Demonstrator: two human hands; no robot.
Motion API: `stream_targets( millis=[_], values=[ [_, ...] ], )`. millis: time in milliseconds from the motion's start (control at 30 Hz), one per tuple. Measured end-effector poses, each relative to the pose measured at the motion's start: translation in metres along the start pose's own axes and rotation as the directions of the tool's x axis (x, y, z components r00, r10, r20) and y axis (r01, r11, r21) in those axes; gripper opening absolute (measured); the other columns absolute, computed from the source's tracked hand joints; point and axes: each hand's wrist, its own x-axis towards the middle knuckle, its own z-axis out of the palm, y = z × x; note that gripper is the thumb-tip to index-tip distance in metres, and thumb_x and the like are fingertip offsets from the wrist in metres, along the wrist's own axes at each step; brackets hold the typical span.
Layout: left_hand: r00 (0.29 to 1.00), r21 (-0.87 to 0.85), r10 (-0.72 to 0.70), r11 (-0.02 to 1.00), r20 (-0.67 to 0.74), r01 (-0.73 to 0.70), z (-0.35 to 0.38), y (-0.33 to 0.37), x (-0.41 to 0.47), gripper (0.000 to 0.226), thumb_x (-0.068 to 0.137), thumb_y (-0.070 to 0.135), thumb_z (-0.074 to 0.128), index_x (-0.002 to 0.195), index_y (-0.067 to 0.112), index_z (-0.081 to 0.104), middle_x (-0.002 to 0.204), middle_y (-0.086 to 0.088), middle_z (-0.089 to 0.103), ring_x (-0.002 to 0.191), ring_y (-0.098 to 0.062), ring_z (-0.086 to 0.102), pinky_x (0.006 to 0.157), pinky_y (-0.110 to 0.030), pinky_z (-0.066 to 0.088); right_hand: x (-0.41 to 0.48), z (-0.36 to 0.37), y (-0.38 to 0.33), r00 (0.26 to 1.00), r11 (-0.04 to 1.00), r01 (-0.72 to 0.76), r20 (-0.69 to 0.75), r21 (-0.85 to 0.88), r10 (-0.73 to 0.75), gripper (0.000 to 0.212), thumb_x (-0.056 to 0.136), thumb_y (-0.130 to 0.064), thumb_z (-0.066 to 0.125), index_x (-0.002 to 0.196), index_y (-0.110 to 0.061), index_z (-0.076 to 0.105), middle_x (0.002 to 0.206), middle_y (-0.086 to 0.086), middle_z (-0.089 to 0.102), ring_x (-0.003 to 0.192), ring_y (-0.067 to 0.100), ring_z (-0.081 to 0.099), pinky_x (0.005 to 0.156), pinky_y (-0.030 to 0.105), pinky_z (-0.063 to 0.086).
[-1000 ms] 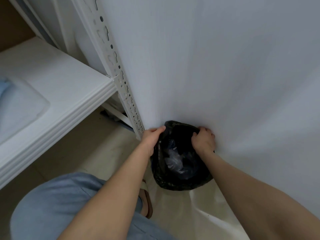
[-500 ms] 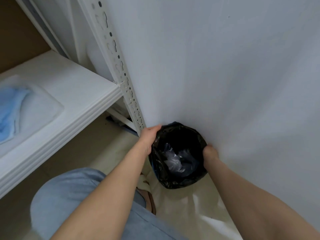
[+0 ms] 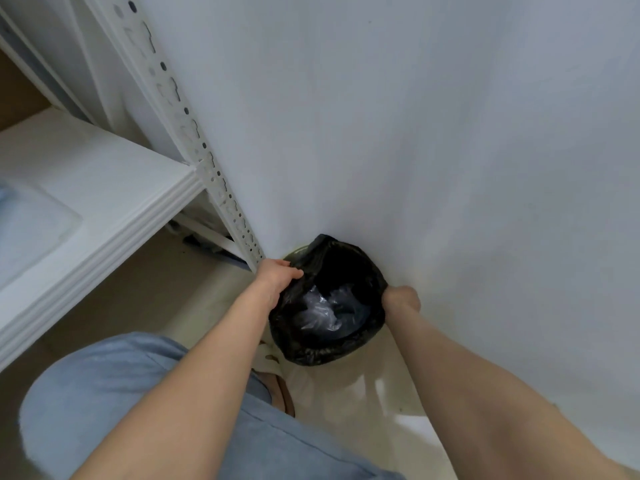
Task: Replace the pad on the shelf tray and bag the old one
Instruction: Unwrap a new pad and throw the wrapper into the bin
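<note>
A black rubbish bag (image 3: 322,351) stands open on the floor against the white wall, with crumpled pale plastic (image 3: 320,311) lying in its bottom. My left hand (image 3: 277,277) grips the bag's left rim. My right hand (image 3: 401,299) grips the right rim, its fingers curled over the edge and hidden. At the far left, a clear tray (image 3: 31,233) sits on the white shelf (image 3: 114,188), with a sliver of blue pad (image 3: 4,195) at the frame's edge.
A white perforated shelf upright (image 3: 207,161) runs down to the floor just left of the bag. A white wall (image 3: 450,168) fills the right side. My knee in blue trousers (image 3: 121,403) and a sandal (image 3: 280,389) are below.
My right hand slid from the bag's far rim round to its right side. The bag's mouth is pulled wider. The view shifted so less of the tray's blue pad shows.
</note>
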Motion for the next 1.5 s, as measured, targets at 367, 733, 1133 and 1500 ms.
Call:
stream_targets(
  millis=[367, 733, 1133, 1500],
  values=[
    [0.971, 0.154, 0.149, 0.981, -0.185, -0.121, -0.006, 0.011, -0.004, 0.018, 0.086, 0.006, 0.058, 0.075, 0.018, 0.050, 0.092, -0.010, 0.059, 0.090, -0.027, 0.059, 0.081, -0.035, 0.053, -0.019, 0.002, -0.033, 0.992, 0.969, 0.126, 0.000, 0.211, -0.128, 0.042, 0.095, -0.030, 0.052, 0.118, 0.005, 0.060, 0.121, 0.019, 0.062, 0.110, 0.035, 0.060, 0.093, 0.034, 0.047],
    [0.937, 0.155, 0.208, 0.973, -0.282, -0.169, -0.029, 0.021, -0.008, 0.031, 0.094, 0.011, 0.041, 0.116, 0.011, 0.063, 0.113, -0.012, 0.065, 0.103, -0.031, 0.060, 0.090, -0.034, 0.050, -0.027, -0.004, -0.058, 0.985, 0.841, 0.139, 0.012, 0.523, -0.170, 0.037, 0.084, 0.008, 0.045, 0.101, -0.012, 0.071, 0.093, 0.006, 0.066, 0.087, 0.026, 0.064, 0.083, 0.031, 0.054],
    [0.990, -0.199, 0.065, 0.976, -0.125, -0.089, -0.062, 0.033, -0.023, 0.061, 0.066, 0.021, 0.084, 0.114, 0.003, 0.052, 0.113, -0.013, 0.064, 0.098, -0.028, 0.064, 0.088, -0.042, 0.055, -0.033, -0.012, -0.083, 0.956, 0.907, 0.292, -0.053, 0.305, -0.289, 0.025, 0.085, -0.002, 0.052, 0.103, -0.001, 0.069, 0.094, 0.013, 0.065, 0.083, 0.021, 0.060, 0.071, 0.026, 0.047],
    [0.965, 0.248, -0.172, 0.961, 0.196, 0.121, -0.034, -0.005, -0.047, 0.034, 0.093, 0.007, 0.058, 0.126, 0.004, 0.051, 0.104, -0.010, 0.061, 0.087, -0.022, 0.061, 0.084, -0.039, 0.052, -0.035, -0.002, -0.064, 0.954, 0.889, 0.284, 0.013, -0.360, -0.299, 0.054, 0.080, -0.028, 0.069, 0.128, -0.012, 0.052, 0.131, 0.015, 0.050, 0.118, 0.031, 0.052, 0.094, 0.031, 0.046]
  ],
)
